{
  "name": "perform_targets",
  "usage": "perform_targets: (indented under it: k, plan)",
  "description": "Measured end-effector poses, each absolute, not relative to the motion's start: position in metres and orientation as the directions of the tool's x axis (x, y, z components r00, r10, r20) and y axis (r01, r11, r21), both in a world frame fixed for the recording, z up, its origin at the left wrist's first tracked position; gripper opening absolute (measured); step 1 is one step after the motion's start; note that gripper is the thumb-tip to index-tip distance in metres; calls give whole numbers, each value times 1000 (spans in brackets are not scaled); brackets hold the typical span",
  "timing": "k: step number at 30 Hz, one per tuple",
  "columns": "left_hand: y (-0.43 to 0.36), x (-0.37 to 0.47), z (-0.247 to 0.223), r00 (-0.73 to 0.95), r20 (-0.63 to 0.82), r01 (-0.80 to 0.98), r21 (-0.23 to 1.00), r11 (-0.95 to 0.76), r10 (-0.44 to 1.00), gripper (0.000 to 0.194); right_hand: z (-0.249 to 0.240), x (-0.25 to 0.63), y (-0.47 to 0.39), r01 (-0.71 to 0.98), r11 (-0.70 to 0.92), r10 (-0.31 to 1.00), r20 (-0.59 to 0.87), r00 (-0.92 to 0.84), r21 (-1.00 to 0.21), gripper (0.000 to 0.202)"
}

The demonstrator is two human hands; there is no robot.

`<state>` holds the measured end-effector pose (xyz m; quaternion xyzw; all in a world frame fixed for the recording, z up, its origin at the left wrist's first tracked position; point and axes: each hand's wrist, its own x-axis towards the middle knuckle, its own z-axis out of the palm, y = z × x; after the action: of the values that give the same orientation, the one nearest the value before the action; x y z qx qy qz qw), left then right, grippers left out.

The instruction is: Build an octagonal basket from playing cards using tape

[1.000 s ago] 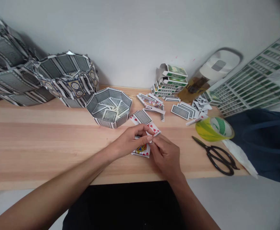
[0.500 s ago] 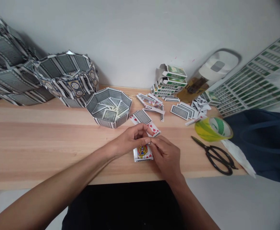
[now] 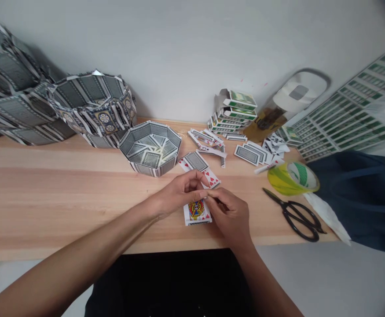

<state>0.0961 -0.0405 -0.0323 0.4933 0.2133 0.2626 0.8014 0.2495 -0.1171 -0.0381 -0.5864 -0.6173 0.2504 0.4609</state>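
My left hand (image 3: 185,189) arches over a row of playing cards, its thumb and fingers curled on them. My right hand (image 3: 230,213) meets it from the other side, thumb and forefinger pinched at the cards' edge. The pinched spot is largely hidden by the fingers. Below my left thumb lies a picture card (image 3: 196,211) with folded edges, face up. Beyond the fingers, a red heart card (image 3: 211,178) and a card with a grey patterned back (image 3: 196,161) show.
An eight-sided card tray (image 3: 139,132) stands left of the cards, near larger card bowls (image 3: 103,121). Loose folded cards (image 3: 212,149), stacked card boxes (image 3: 235,112) and a bottle (image 3: 271,108) are behind. Yellow tape (image 3: 278,180) and black scissors (image 3: 298,213) lie at right.
The picture card has shifted very slightly down and to the right, and my right hand has moved a little with it. My left hand keeps nearly the same place.
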Motion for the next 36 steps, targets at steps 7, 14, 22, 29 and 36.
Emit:
perform_targets:
  k: [7,14,22,29,36]
  plan:
    - [-40,100,-28,729,-208,-112,904,414,652,36,-37,251,-116,527,185,941,304,148,-829,11]
    - [-39,98,-20,710,-178,107,984,145,682,43,-38,249,-118,600,151,916,339,214,-786,11]
    - [-41,95,-27,745,-135,-21,974,225,654,41,-38,248,-120,593,142,928,315,198,-792,13]
    - [-42,95,-26,682,-7,32,999,-20,732,36,-41,250,-115,322,76,973,141,183,-944,13]
    - [-47,96,-25,594,164,114,952,-284,788,34,-39,257,-112,329,104,990,131,60,-939,36]
